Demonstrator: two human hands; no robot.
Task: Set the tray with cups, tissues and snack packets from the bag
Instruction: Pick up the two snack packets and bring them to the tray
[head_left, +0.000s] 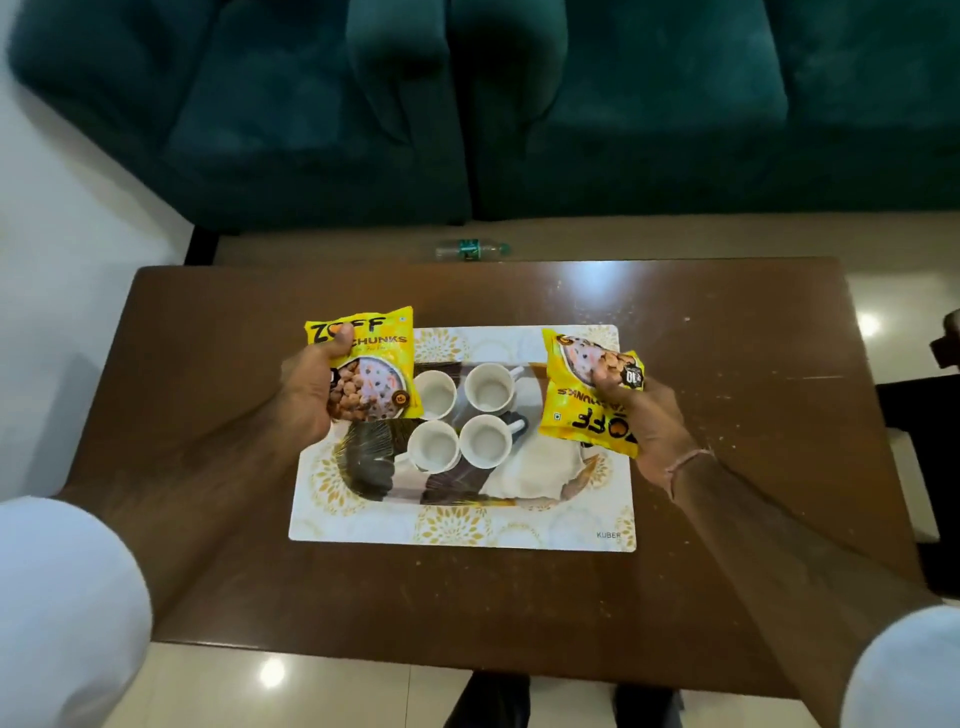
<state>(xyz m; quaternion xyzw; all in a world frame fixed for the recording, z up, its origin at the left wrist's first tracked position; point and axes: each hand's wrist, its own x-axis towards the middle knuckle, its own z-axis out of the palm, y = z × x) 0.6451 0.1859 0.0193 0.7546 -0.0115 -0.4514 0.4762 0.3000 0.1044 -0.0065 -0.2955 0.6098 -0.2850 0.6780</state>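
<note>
Your left hand (306, 389) grips one yellow snack packet (371, 364) over the tray's (462, 525) left edge, and your right hand (649, 421) clutches a second packet (582, 400), upside down, over the right edge. Between them, four white cups (460, 413) sit on the tray beside a folded tissue (535, 467).

Teal sofa (519, 104) behind brown table (208, 364); tiled floor (311, 691) (glossy).

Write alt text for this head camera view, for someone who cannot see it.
A person's left hand and right hand each hold a yellow snack packet over the sides of a patterned tray on a brown table. Four empty white cups stand grouped on the tray; a green sofa lies beyond.
</note>
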